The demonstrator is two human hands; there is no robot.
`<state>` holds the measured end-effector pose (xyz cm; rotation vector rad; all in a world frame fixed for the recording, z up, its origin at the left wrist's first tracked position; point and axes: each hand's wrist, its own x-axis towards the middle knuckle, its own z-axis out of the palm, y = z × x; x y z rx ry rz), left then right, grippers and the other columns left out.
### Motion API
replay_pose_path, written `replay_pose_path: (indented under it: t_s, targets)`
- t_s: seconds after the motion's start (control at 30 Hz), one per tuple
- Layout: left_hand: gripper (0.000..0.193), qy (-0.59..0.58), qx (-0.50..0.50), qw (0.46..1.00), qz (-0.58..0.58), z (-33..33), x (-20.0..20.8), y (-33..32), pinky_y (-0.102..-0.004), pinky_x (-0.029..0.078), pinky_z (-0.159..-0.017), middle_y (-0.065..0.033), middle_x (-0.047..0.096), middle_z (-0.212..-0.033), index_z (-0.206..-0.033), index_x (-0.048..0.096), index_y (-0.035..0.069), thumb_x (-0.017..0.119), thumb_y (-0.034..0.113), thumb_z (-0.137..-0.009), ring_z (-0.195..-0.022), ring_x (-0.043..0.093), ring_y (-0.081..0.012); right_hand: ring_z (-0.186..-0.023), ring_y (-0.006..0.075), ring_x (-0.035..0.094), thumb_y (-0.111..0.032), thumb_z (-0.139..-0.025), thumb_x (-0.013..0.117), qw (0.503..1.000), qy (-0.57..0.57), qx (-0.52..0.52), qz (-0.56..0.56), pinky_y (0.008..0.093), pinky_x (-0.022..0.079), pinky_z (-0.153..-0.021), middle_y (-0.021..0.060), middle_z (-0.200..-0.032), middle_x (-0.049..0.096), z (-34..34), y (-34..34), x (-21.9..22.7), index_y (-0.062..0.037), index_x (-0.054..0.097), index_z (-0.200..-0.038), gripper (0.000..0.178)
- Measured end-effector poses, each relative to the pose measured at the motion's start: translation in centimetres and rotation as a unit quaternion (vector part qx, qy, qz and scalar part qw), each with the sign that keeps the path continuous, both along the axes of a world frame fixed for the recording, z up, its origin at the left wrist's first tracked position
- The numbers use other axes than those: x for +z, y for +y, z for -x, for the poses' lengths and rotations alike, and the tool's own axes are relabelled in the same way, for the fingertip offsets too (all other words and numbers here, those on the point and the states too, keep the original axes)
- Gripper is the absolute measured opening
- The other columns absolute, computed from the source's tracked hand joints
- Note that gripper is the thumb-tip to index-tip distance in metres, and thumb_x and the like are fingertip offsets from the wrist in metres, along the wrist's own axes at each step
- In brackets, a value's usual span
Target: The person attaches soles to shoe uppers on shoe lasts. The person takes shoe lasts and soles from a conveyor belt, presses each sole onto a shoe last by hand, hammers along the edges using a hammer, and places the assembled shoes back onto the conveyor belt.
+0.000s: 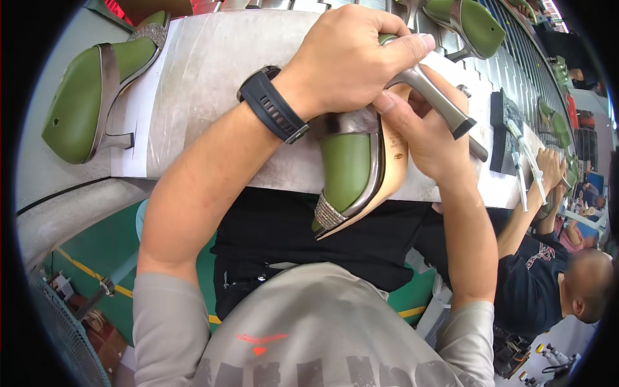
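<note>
I have my left hand [351, 55] closed over the green heeled shoe [351, 174], its long axis running one to seven o'clock, right hand [429, 138] clasping the heel side

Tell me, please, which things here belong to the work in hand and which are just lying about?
In hand:
- green shoe, gripped at the heel end
- left hand, over the heel
- right hand, fingers on the inner sole

Lying about:
- left shoe on the bench
- far shoe
- black block beside the co-worker's hand
</note>
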<state>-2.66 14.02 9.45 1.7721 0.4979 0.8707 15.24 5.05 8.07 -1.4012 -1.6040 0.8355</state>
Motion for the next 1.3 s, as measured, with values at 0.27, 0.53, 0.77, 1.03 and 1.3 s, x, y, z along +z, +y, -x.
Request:
replay_pose_path:
  t_s: [0.27, 0.53, 0.77, 1.03, 1.3]
  targets:
    - [0.034, -0.056, 0.088, 0.994, -0.013, -1.6, -1.4, -0.5, -0.0366, 0.053, -0.064, -0.0188, 0.072, -0.078, -0.095, 0.076, -0.004, 0.067, 0.028, -0.102, -0.069, 0.069, -0.0224, -0.097, 0.0123, 0.069, -0.023, -0.096, 0.083, 0.958, 0.220, 0.035, 0.182, 0.0302, 0.058, -0.085, 0.0069, -0.110, 0.073, -0.8, -2.0, -0.6, 0.0018, 0.068, -0.126, 0.042]
    - [0.031, -0.078, 0.116, 0.990, -0.031, -1.7, -1.6, -0.7, -0.0406, 0.055, -0.064, -0.0232, 0.072, -0.080, -0.093, 0.076, -0.003, 0.068, 0.026, -0.099, -0.072, 0.074, -0.0358, -0.101, 0.0123, 0.068, -0.030, -0.099, 0.080, 0.941, 0.237, 0.015, 0.241, 0.0295, 0.057, -0.090, 0.0049, -0.114, 0.071, -0.6, -2.7, -0.7, 0.0025, 0.065, -0.133, 0.050]
    - [0.033, -0.037, 0.225, 0.972, -0.050, -3.4, -2.0, -1.2, -0.0455, 0.052, -0.063, -0.0273, 0.066, -0.077, -0.084, 0.071, -0.002, 0.064, 0.026, -0.100, -0.073, 0.068, -0.0457, -0.099, 0.0111, 0.068, -0.028, -0.102, 0.077, 0.938, 0.244, 0.023, 0.246, 0.0282, 0.057, -0.088, 0.0053, -0.112, 0.071, -0.2, -2.7, -0.1, 0.0039, 0.062, -0.133, 0.046]
    - [0.034, -0.036, 0.193, 0.981, 0.003, -3.4, -2.0, -1.0, -0.0452, 0.052, -0.064, -0.0270, 0.066, -0.077, -0.086, 0.071, -0.003, 0.062, 0.026, -0.102, -0.072, 0.068, -0.0445, -0.104, 0.0133, 0.069, -0.014, -0.103, 0.071, 0.954, 0.220, -0.035, 0.201, 0.0295, 0.056, -0.093, 0.0118, -0.121, 0.072, -0.3, -3.9, 0.1, 0.0103, 0.055, -0.142, 0.048]
    - [0.034, -0.021, 0.180, 0.983, -0.001, -3.3, -1.7, -1.0, -0.0434, 0.051, -0.062, -0.0264, 0.065, -0.073, -0.086, 0.071, -0.004, 0.063, 0.025, -0.103, -0.067, 0.069, -0.0379, -0.110, 0.0142, 0.068, -0.003, -0.093, 0.073, 0.949, 0.239, -0.063, 0.197, 0.0298, 0.055, -0.097, 0.0154, -0.121, 0.072, 1.7, -6.4, 1.6, 0.0135, 0.045, -0.150, 0.066]
